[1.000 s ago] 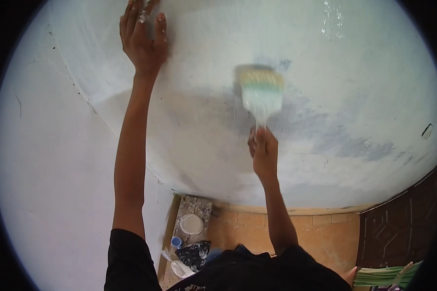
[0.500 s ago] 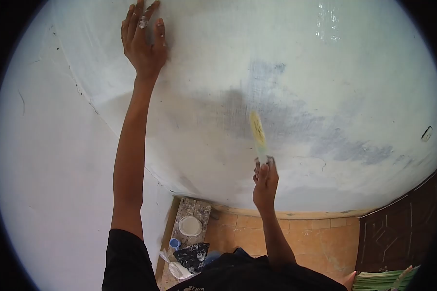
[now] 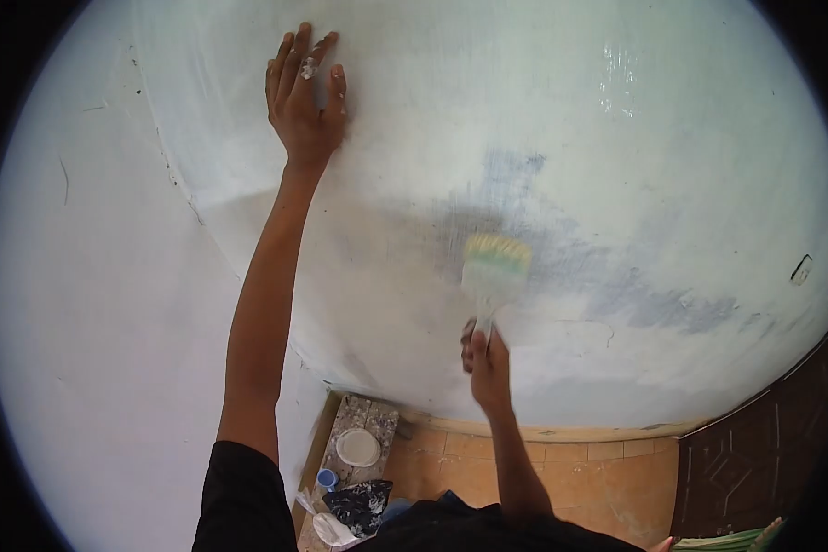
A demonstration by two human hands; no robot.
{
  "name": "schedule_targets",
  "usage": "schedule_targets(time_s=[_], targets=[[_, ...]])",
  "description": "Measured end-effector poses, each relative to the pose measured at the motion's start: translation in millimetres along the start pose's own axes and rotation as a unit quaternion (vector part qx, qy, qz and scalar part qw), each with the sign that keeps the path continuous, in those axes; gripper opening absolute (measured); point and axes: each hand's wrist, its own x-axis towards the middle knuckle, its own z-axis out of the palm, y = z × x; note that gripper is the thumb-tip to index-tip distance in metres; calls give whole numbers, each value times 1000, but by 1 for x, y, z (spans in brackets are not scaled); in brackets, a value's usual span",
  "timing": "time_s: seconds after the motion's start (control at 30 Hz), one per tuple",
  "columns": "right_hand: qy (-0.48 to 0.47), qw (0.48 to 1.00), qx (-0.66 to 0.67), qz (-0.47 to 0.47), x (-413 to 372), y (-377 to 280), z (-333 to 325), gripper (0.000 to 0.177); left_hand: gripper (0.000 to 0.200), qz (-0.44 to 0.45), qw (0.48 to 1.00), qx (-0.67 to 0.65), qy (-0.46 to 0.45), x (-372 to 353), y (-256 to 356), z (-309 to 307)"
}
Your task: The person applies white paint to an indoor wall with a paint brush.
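My left hand [image 3: 305, 106] rests on the pale wall [image 3: 405, 120] at the upper left, fingers spread, with white paste on one finger. Below the grey-blue patch, my right hand [image 3: 488, 363] grips the handle of a wide brush [image 3: 497, 262]. Its broad face shows, with yellowish bristles pointing up at the wall and a green band under them. Motion blurs the brush a little, so I cannot tell whether the bristles touch the wall. A wet, shiny streak [image 3: 618, 78] marks the wall at the upper right.
At the bottom, a stained bench [image 3: 384, 425] holds a round white lid [image 3: 358, 448], a blue cup [image 3: 327, 478] and a black plastic bag [image 3: 359, 506]. Orange floor tiles [image 3: 561, 474] lie beyond. A dark carved door [image 3: 754, 460] stands at the lower right, near green cloth [image 3: 731, 541].
The brush has turned from edge-on to broad face toward me, and my right hand sits slightly lower and further left. My left hand appears shifted right and down as the view moved.
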Motion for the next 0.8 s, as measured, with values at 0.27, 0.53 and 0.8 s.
schedule_targets(time_s=[0.27,0.53,0.8], targets=[[25,993,-103,-58,82,-5,-7,40,25,13,998,-60,23,8,20,-6],[91,993,-65,-40,-2,83,-4,41,27,2,1000,-3,1,8,13,-5],[49,988,-114,-87,72,18,-3,47,29,18,999,10,-30,8,16,-12]])
